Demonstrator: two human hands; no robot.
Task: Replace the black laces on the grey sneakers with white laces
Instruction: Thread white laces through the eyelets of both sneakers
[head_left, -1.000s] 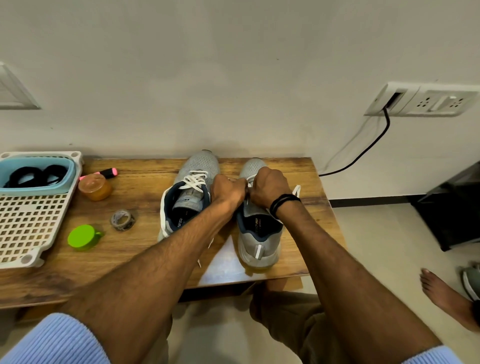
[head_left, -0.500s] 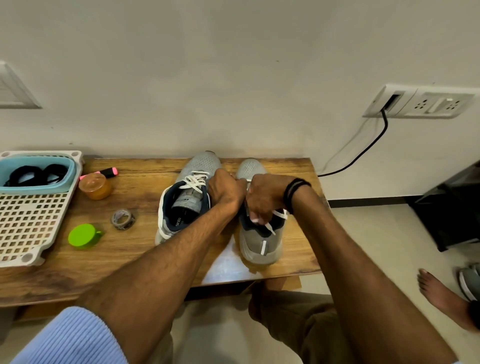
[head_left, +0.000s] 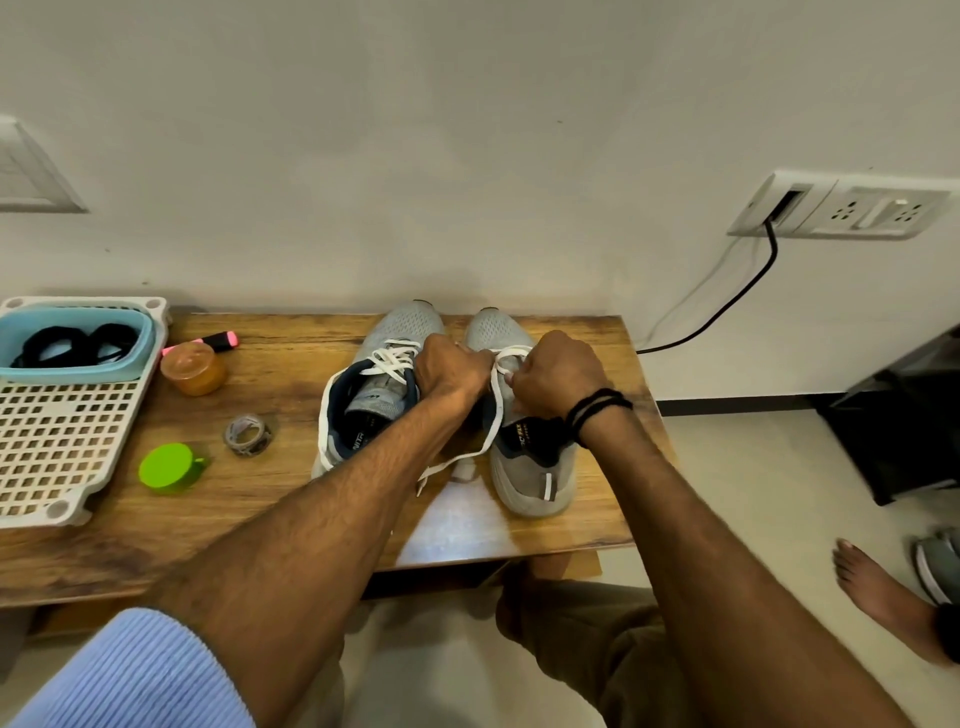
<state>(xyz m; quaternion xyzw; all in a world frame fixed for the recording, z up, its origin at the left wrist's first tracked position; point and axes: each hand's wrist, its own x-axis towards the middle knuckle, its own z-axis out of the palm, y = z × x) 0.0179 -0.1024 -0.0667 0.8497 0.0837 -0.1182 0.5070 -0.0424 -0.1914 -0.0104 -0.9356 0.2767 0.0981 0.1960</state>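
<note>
Left grey mesh sneaker (head_left: 382, 374) was laced white. Left hand (head_left: 452, 371) and right hand (head_left: 558, 376), fingers curled, pinched the flat white lace (head_left: 493, 410) on the right sneaker (head_left: 535, 467); lacing judged unfinished.

light: soft, even | glare: table (head_left: 457, 525) front | edges: wide-angle bowed

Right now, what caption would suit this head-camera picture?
Left hand and right hand work a white lace into the right grey sneaker on a wooden table.
</note>
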